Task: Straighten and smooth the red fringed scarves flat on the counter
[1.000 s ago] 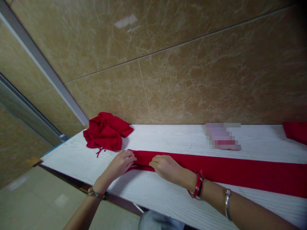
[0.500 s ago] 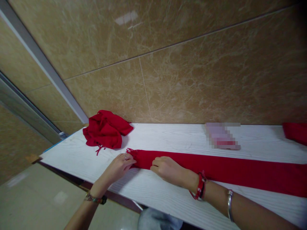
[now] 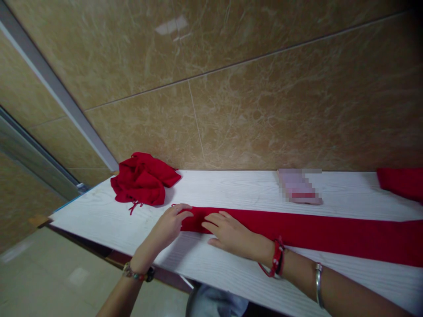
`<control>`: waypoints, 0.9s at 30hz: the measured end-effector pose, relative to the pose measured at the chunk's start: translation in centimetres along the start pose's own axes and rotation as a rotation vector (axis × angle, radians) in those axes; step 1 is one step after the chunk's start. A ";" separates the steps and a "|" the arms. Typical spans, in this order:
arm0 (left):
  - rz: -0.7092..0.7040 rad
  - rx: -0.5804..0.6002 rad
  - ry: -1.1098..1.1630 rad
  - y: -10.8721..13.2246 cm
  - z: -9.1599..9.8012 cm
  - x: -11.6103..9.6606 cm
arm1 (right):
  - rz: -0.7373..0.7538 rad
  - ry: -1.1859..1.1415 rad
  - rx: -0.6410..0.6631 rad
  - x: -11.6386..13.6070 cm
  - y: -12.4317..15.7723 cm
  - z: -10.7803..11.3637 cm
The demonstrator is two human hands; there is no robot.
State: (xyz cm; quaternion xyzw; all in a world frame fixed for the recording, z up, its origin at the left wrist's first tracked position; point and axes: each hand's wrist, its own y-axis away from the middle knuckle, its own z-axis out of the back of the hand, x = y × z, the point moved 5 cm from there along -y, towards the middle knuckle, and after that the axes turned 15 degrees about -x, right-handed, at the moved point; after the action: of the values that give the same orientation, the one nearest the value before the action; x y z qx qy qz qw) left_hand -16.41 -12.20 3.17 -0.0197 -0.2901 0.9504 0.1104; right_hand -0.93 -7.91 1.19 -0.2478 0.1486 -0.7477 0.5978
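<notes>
A long red scarf [image 3: 310,231], folded into a narrow strip, stretches across the white table from its fringed left end out past the right edge of the view. My left hand [image 3: 172,224] lies over that left end with its fingers apart, hiding most of the fringe. Just right of it, my right hand [image 3: 228,231] rests at the strip's near edge, fingers spread and the thumb on the tabletop. Neither hand grips the cloth. Behind my left hand, a crumpled red scarf [image 3: 143,180] with a few tassels lies near the wall.
A pink, partly blurred flat object [image 3: 299,187] lies at the back of the white table [image 3: 231,187]. More red cloth [image 3: 399,182] sits at the far right. A marbled tile wall [image 3: 231,110] rises directly behind. Something grey [image 3: 218,301] shows below the front edge.
The fingers of both hands have opened from a bent, closed pose on the scarf. My left hand has moved slightly up over the fringed end. The view has shifted slightly.
</notes>
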 end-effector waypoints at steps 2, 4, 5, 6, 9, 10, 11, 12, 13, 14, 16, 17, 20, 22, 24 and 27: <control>0.028 -0.022 0.030 -0.8 -1.6 -1.0 | -0.069 -0.024 0.054 -0.5 1.0 0.0; 0.033 0.018 0.035 -1.0 -3.5 -1.8 | -0.122 -0.041 0.125 -1.1 2.3 0.1; 0.028 0.052 0.032 -0.9 -4.4 -2.0 | -0.143 -0.049 0.151 -1.3 3.0 0.3; 0.023 0.087 0.027 -0.7 -5.1 -2.1 | -0.162 -0.056 0.169 -1.5 3.7 0.7; 0.026 0.142 0.001 -0.2 -6.1 -1.5 | -0.215 -0.065 0.213 -1.9 6.0 2.3; 0.028 0.147 -0.008 0.0 -6.1 -1.3 | -0.230 -0.066 0.230 -1.9 6.7 3.0; 0.028 0.150 -0.019 0.0 -6.1 -1.0 | -0.243 -0.068 0.249 -1.9 7.3 3.6; 0.026 0.153 -0.030 0.1 -6.1 -0.9 | -0.256 -0.072 0.266 -1.8 7.8 4.2; 0.024 0.159 -0.042 0.1 -6.1 -0.7 | -0.269 -0.074 0.280 -1.8 8.1 4.9; 0.022 0.166 -0.054 0.1 -6.2 -0.7 | -0.282 -0.069 0.284 -1.9 8.3 5.4; 0.021 0.184 -0.077 0.1 -6.3 -0.6 | -0.315 -0.025 0.252 -2.2 8.3 6.4; 0.021 0.194 -0.086 0.0 -6.3 -0.6 | -0.338 0.010 0.226 -2.5 8.3 6.6; 0.018 0.220 -0.101 0.0 -6.3 -0.5 | -0.407 0.079 0.191 -3.5 8.7 6.6; 0.017 0.230 -0.112 0.0 -6.1 -0.2 | -0.430 0.079 0.196 -3.9 9.5 6.1; 0.012 0.234 -0.119 0.1 -6.0 0.4 | -0.434 0.066 0.188 -4.2 10.5 6.1; 0.008 0.239 -0.137 0.1 -6.2 1.0 | -0.475 0.066 0.183 -4.7 12.1 6.9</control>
State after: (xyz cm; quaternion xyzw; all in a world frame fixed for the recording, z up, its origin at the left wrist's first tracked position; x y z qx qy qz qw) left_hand -16.76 -8.72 -2.00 0.0571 -0.1816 0.9778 0.0880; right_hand 13.54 -5.81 -0.29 -0.1962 0.0374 -0.8852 0.4202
